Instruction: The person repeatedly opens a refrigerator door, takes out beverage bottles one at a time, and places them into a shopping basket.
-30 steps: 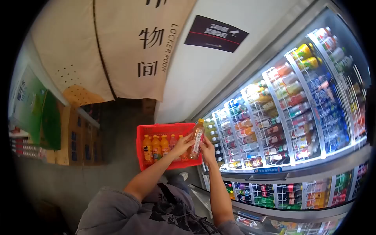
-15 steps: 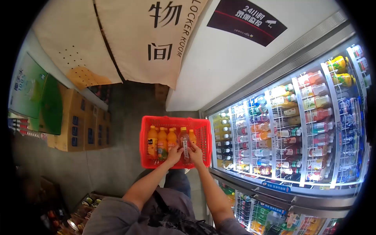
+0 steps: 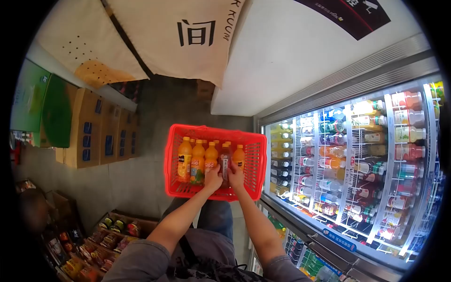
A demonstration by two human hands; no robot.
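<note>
A red plastic shopping basket (image 3: 170, 164) is in front of my body, with several orange juice bottles (image 3: 198, 162) upright inside. Among them stands a slim bottle (image 3: 225, 162) with a reddish-brown look and a pale label. My right hand (image 3: 236, 175) grips its right side, thumb along the label. On the other side my left hand (image 3: 213, 178) curls its fingers against the same bottle, close to a neighbouring juice bottle. The lower part of the slim bottle is partly hidden by my hands.
To the right is a lit drinks cooler (image 3: 338, 164) with rows of bottles. Cardboard boxes (image 3: 96, 131) are stacked at left, and packaged snacks (image 3: 110, 239) sit lower left. A fabric curtain (image 3: 188, 61) hangs ahead, beside a white wall (image 3: 263, 61).
The slim bottle has gone lower into the basket among the juice bottles, both hands moving with it. The view has shifted, bringing more of the snack display into sight.
</note>
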